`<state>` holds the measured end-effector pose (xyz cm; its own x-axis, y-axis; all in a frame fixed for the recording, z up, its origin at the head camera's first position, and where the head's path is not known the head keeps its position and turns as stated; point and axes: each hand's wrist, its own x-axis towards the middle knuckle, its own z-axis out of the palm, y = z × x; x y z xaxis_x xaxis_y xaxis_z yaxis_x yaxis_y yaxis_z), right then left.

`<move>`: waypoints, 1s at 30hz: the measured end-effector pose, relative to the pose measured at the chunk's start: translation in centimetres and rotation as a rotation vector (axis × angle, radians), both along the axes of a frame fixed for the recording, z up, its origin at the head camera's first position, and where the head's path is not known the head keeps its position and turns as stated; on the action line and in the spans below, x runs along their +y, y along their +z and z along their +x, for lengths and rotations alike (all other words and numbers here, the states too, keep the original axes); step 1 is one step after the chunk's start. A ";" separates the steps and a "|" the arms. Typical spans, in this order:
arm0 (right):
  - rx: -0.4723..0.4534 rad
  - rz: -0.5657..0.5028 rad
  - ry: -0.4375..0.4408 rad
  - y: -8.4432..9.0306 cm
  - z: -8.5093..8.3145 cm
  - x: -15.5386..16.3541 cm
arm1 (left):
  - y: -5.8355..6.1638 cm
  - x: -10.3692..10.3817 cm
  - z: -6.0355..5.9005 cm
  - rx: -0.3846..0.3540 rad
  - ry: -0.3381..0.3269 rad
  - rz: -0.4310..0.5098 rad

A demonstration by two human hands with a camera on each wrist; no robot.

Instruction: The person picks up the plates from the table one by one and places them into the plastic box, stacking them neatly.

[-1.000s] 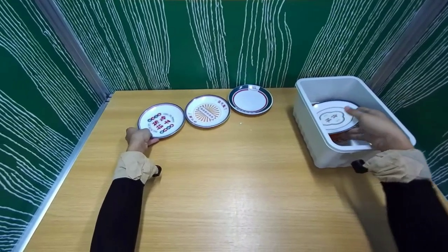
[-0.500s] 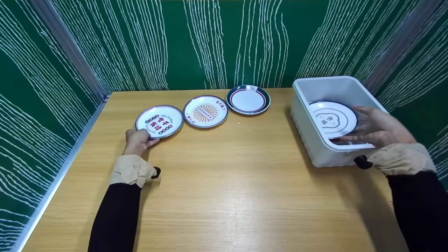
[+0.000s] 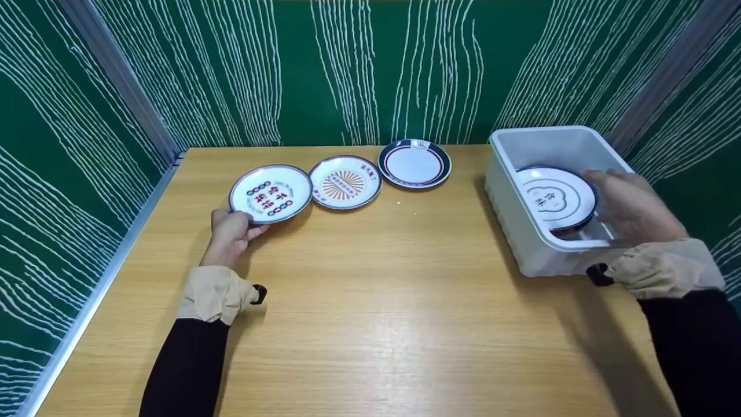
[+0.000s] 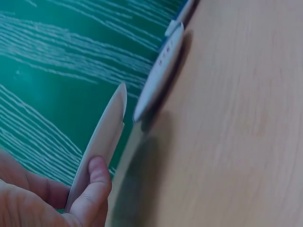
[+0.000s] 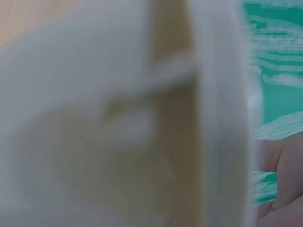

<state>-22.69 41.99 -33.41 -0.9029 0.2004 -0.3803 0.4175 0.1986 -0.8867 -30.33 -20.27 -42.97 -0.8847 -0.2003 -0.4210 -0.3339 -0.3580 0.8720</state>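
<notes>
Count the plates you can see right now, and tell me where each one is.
4. Left hand lifts the lettered plate; sunburst plate and red-ringed plate lie on the table; right hand holds one in the white bin, perhaps hiding more.

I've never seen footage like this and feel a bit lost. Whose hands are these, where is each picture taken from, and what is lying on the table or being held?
A person works with bare hands, wearing three cameras: one on the head looking down, one on each wrist. In the head view, the left hand pinches the rim of a plate with red and blue marks, tilted up off the wooden table. Beside it lie a sunburst plate and a dark-rimmed plate. The right hand holds a white plate inside a white tub. The left wrist view shows the lifted plate edge-on; the right wrist view is too blurred to read.
</notes>
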 end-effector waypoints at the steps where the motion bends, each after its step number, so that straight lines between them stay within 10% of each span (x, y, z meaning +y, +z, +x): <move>1: 0.024 0.065 0.014 0.3 0.1 -0.7 | 0.4 0.3 0.3 0.020 -0.017 0.006; 12: 0.279 0.420 0.074 2.4 1.4 -9.7 | 4.8 6.3 4.5 0.148 -0.101 -0.007; 18: 0.376 0.398 0.167 2.5 2.6 -14.1 | 6.4 10.1 7.5 0.237 -0.181 0.012; 30: 0.149 -0.246 0.296 -0.6 2.8 -19.1 | 7.2 16.0 11.5 0.306 -0.352 0.051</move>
